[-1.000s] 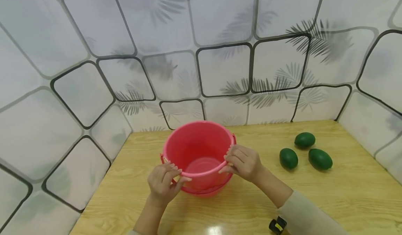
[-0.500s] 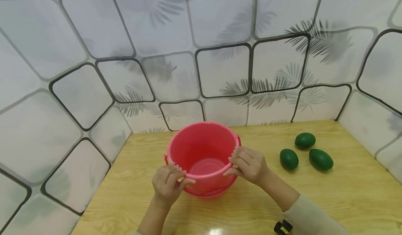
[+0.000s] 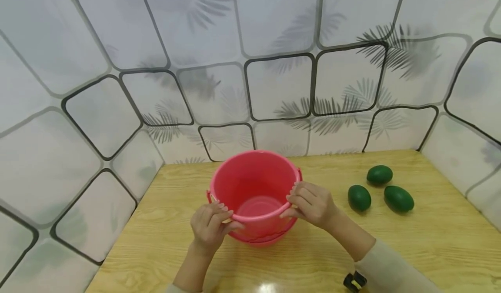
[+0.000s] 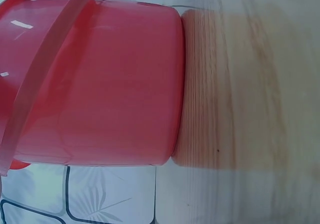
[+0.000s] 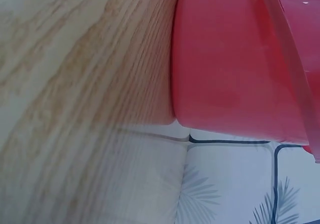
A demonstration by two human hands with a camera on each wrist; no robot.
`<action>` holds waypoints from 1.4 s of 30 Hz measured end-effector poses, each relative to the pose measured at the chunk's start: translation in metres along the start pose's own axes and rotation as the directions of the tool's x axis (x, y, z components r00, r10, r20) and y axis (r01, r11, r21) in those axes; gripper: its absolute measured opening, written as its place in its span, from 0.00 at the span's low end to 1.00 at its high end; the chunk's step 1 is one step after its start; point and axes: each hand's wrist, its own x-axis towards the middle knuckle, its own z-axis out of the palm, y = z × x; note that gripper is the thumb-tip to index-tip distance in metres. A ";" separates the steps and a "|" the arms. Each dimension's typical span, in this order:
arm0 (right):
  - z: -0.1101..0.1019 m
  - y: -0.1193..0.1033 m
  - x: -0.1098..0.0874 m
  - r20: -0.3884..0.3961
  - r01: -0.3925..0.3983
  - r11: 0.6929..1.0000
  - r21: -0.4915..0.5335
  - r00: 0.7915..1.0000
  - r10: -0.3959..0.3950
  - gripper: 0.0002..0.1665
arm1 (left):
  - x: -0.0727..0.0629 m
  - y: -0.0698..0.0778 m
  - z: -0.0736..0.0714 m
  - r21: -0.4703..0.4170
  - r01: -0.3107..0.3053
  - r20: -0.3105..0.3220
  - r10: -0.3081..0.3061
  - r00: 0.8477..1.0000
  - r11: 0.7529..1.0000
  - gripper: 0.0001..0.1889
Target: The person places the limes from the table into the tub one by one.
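Note:
A pink-red plastic bucket (image 3: 258, 228) stands upright in the middle of the wooden table, with nothing visible inside it. My left hand (image 3: 209, 225) grips the near left of its rim, fingers over the edge and thumb below outside. On the near right, my right hand (image 3: 313, 204) pinches the rim the same way. The bucket's handle (image 4: 45, 68) hangs down across the front of its wall in the left wrist view. From the right wrist view, the bucket's wall (image 5: 225, 58) meets the wood at its base.
Three dark green, avocado-like oval objects (image 3: 398, 198) lie together on the right of the table (image 3: 156, 241). Patterned white sheeting (image 3: 219, 93) rises behind and at both sides. A small black device (image 3: 354, 281) is by the right sleeve.
Both hands and the bucket have shifted slightly to the right over the last second, mostly in its first half. The green objects have stayed put.

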 end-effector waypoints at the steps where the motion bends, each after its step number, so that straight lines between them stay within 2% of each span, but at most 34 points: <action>1: 0.000 0.000 -0.001 -0.002 -0.003 1.000 -0.003 1.000 0.003 0.28 | 0.000 0.000 0.000 0.000 -0.004 0.000 0.004 1.000 1.000 0.25; 9: 0.001 0.001 -0.010 -0.040 -0.058 0.998 0.030 0.997 0.059 0.30 | 0.000 0.002 0.001 0.026 -0.010 0.018 0.009 1.000 1.000 0.25; 16: 0.003 0.002 -0.010 -0.058 -0.038 0.999 0.032 0.998 0.040 0.28 | -0.002 0.000 0.002 0.019 0.002 0.018 -0.003 1.000 1.000 0.25; 24: 0.002 0.002 -0.008 -0.033 -0.021 0.999 0.038 0.999 0.022 0.27 | -0.001 0.002 0.001 0.006 -0.001 0.009 0.001 1.000 1.000 0.25; 34: -0.001 0.003 -0.008 -0.033 -0.008 1.000 0.028 0.999 0.009 0.27 | 0.002 0.007 0.005 -0.023 0.043 -0.027 -0.043 0.999 0.999 0.25; 42: -0.006 0.002 -0.007 -0.068 -0.014 1.000 0.001 0.998 0.014 0.29 | 0.003 0.010 0.010 -0.042 0.027 -0.045 -0.028 0.999 0.999 0.24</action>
